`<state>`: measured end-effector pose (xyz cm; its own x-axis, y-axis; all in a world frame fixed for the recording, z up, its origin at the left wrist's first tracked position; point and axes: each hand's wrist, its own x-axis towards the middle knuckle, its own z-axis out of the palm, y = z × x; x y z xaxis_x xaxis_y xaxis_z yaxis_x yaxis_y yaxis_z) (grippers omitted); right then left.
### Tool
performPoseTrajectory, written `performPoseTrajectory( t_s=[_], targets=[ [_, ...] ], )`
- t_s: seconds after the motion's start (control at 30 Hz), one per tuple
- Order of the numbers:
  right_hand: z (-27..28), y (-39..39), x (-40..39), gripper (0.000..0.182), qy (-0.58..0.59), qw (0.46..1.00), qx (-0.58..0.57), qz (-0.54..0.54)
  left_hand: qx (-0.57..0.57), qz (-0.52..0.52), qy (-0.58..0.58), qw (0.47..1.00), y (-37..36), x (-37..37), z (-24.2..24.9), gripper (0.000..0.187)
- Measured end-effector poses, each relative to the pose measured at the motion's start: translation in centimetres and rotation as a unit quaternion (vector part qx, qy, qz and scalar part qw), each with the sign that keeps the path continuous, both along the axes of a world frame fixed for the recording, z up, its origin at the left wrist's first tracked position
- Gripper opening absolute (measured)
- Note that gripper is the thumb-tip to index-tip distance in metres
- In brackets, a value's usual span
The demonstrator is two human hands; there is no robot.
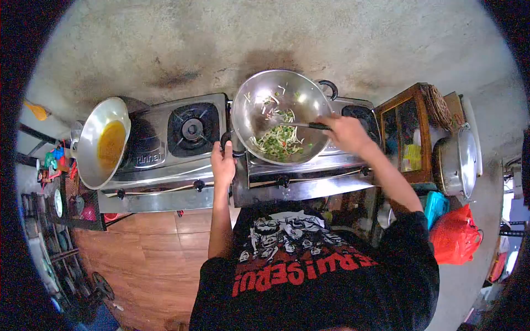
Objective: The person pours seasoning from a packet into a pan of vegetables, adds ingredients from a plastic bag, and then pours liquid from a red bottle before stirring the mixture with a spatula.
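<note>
A steel wok point(251, 102) sits tilted on the right gas stove point(301, 185), holding chopped vegetables point(279, 140) in green, white and a little red. My left hand point(223, 163) grips the wok's black near handle at its left rim. Over the wok's right rim, my right hand point(346, 132) is closed on the dark handle of a spatula point(301, 125) whose blade reaches into the vegetables. A second black handle point(329, 85) sticks out at the wok's far rim.
A second wok point(91, 160) with yellow oil rests on the left stove point(160, 165), next to a free burner point(192, 129). A wooden cabinet point(408, 105), a lidded steel pot point(458, 160) and a red plastic bag point(455, 237) stand to the right. Behind is a sooty concrete wall.
</note>
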<state>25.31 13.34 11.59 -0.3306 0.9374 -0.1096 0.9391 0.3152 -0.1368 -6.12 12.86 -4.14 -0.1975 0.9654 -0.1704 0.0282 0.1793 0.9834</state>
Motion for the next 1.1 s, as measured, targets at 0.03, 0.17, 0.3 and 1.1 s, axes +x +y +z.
performPoseTrajectory(
  t_s=[0.03, 0.17, 0.3, 1.1],
  targets=[
    [2.0, -0.7, 0.6, 0.035, -0.025, 0.999, -0.006, 0.021, -0.002, 0.001, -0.001, 1.0, -0.1, -0.1, 0.1, 0.028],
    [8.4, -3.5, 0.9, 0.031, -0.019, 0.999, -0.005, 0.028, -0.023, 0.004, -0.022, 1.0, 0.1, 0.1, 0.3, 0.035],
    [10.5, -5.4, -1.4, 0.03, -0.118, 0.988, -0.096, 0.021, 0.027, 0.012, -0.019, 0.999, 0.2, 0.2, -0.9, 0.029],
    [5.8, -3.8, -4.1, 0.028, -0.069, 0.997, 0.014, 0.029, -0.008, 0.022, -0.019, 1.0, -0.1, 0.3, -1.2, 0.04]
  ],
)
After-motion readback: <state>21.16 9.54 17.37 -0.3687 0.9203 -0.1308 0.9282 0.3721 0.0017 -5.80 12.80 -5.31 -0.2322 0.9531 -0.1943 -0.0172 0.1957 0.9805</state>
